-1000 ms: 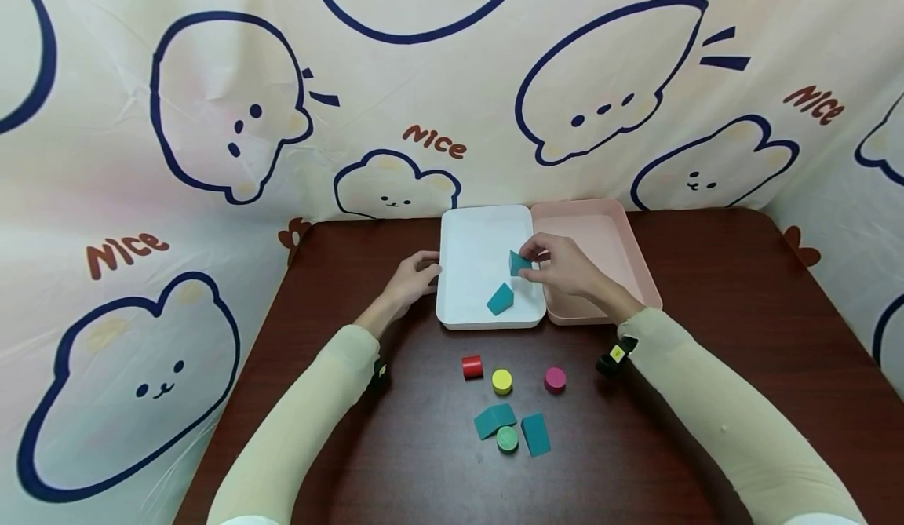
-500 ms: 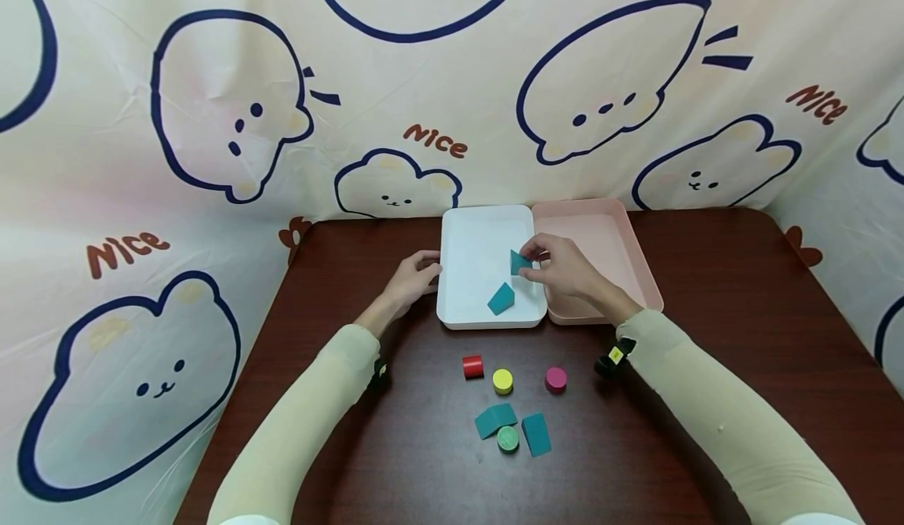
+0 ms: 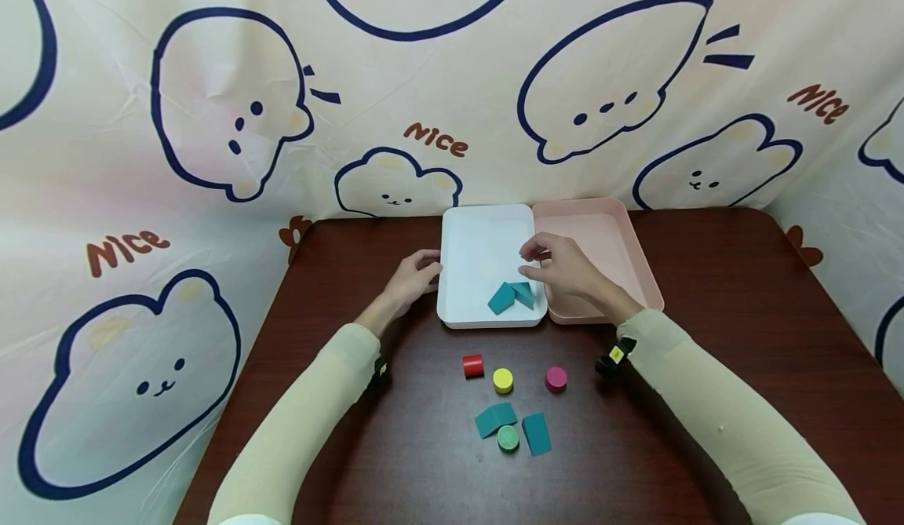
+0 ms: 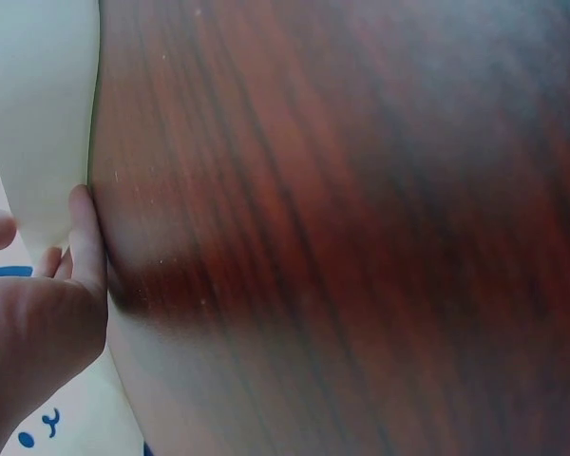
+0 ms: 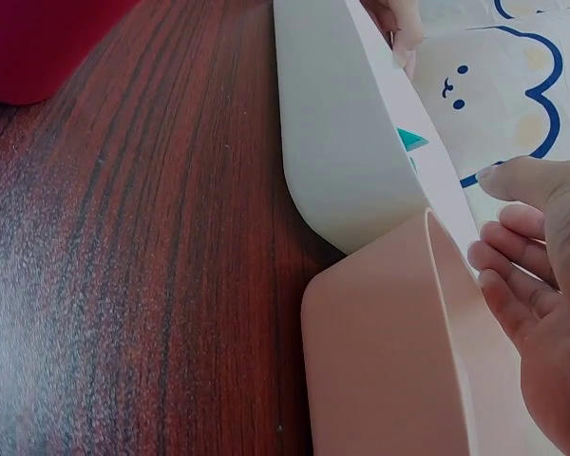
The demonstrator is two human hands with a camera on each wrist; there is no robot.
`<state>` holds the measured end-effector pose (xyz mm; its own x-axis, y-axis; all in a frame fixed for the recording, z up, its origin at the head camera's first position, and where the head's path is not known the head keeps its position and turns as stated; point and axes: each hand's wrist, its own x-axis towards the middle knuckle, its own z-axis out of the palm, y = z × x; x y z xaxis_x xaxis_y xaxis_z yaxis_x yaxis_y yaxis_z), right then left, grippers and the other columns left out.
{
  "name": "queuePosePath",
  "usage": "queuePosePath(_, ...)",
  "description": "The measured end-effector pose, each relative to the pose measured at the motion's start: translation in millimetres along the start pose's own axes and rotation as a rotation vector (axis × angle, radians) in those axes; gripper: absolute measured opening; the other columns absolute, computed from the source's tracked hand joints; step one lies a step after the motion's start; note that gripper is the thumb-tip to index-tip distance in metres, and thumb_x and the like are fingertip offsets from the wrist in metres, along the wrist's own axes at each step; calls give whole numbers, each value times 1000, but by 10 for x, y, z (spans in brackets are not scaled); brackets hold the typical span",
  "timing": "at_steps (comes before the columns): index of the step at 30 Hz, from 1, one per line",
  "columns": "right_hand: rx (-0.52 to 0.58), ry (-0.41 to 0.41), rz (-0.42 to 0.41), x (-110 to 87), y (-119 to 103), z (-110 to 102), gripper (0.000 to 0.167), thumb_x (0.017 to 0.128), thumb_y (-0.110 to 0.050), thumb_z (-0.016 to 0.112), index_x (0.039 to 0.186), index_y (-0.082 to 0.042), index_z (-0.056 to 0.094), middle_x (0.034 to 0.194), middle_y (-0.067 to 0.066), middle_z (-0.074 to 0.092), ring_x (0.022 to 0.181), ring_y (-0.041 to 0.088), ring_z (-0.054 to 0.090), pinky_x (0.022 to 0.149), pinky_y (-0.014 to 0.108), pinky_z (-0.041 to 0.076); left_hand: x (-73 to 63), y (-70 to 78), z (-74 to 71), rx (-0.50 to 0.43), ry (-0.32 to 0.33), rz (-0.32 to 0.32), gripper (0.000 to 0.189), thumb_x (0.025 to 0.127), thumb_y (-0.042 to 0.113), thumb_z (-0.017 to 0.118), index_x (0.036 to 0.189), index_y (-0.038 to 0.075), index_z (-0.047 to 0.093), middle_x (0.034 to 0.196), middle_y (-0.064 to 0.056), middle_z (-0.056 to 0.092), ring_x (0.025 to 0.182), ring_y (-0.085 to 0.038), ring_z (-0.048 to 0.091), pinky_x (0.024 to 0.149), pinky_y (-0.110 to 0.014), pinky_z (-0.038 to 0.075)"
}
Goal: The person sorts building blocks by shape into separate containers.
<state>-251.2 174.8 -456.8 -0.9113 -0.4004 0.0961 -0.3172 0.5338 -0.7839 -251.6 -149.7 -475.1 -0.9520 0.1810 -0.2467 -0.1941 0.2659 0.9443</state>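
My right hand (image 3: 561, 264) hovers over the right rim of the white tray (image 3: 469, 250), thumb and fingers apart with nothing between them. Below it in the tray lie two teal wedge-shaped blocks, the left one (image 3: 501, 298) touching or nearly touching the right one (image 3: 523, 293). In the right wrist view the same hand (image 5: 541, 256) is spread above the pink tray's (image 5: 385, 361) edge; a teal corner (image 5: 411, 140) shows past the white wall. My left hand (image 3: 412, 280) rests at the white tray's left side. The left wrist view shows its fingers (image 4: 90, 242) straight against the outer wall.
The pink tray (image 3: 600, 219) stands against the white one's right side. In front on the dark wooden table lie a red cylinder (image 3: 473, 366), a yellow one (image 3: 503, 380), a magenta one (image 3: 555, 379), a green one (image 3: 508, 439) and teal blocks (image 3: 537, 434). A patterned curtain hangs behind.
My right hand has let go of the teal block it pinched. The block now lies lower in the white tray, beside the other one. My left hand has not moved.
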Motion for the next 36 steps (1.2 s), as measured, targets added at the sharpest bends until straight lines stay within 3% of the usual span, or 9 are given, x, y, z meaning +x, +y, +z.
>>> queuePosePath(8, -8, 2, 5, -4, -13, -6, 34, 96, -21, 82, 121, -3, 70, 116, 9, 69, 112, 30, 65, 106, 49, 54, -18, 21, -2, 2, -2, 0, 45, 111, 19, 52, 153, 6, 50, 147, -18, 54, 132, -31, 59, 106, -44, 56)
queuePosePath(25, -25, -35, -14, -42, -101, -50, 39, 95, -22, 81, 126, -2, 69, 121, 16, 70, 113, 31, 65, 108, 51, 54, -17, 21, 0, 3, -2, 2, 46, 110, 18, 52, 154, 6, 49, 147, -17, 54, 131, -30, 60, 106, -44, 56)
queuePosePath(36, -43, -45, -102, -101, -199, -73, 37, 95, -20, 82, 123, 1, 70, 118, 19, 70, 110, 32, 66, 105, 52, 55, -15, 15, -1, -5, -12, -10, 46, 111, 20, 53, 155, 7, 48, 150, -17, 53, 134, -32, 58, 110, -45, 53)
